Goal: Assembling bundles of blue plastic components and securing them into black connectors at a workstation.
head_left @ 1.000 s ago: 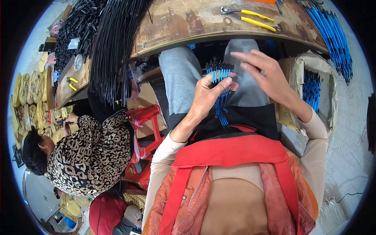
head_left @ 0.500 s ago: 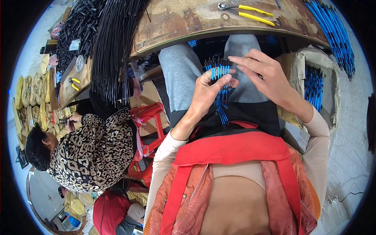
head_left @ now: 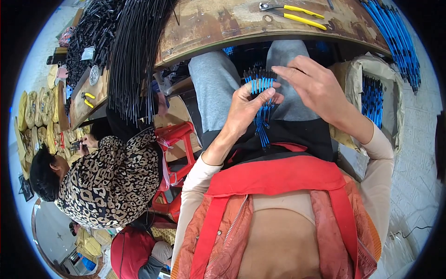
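Over my lap, my left hand [head_left: 253, 103] is wrapped round a bundle of short, thin blue cables [head_left: 262, 85] with black ends. The bundle's black ends [head_left: 260, 73] point away from me, and its blue tails [head_left: 263, 134] hang below the fist. To its right, my right hand [head_left: 316, 86] has its fingers partly stretched and apart. One fingertip reaches the rightmost black ends of the bundle; whether it touches them is too small to tell. The thumb of that hand is hidden.
Ahead is a worn wooden table [head_left: 209, 28] with yellow-handled pliers [head_left: 292, 14]. Long black cables [head_left: 134, 60] drape over its left side; blue cables [head_left: 395, 42] overhang its right. A lined box [head_left: 395, 102] holds more. At left, a co-worker [head_left: 109, 176] sits beside a red stool [head_left: 179, 144].
My right hand has shifted very slightly up, its fingers a little differently bent. My left hand and the bundle have hardly moved.
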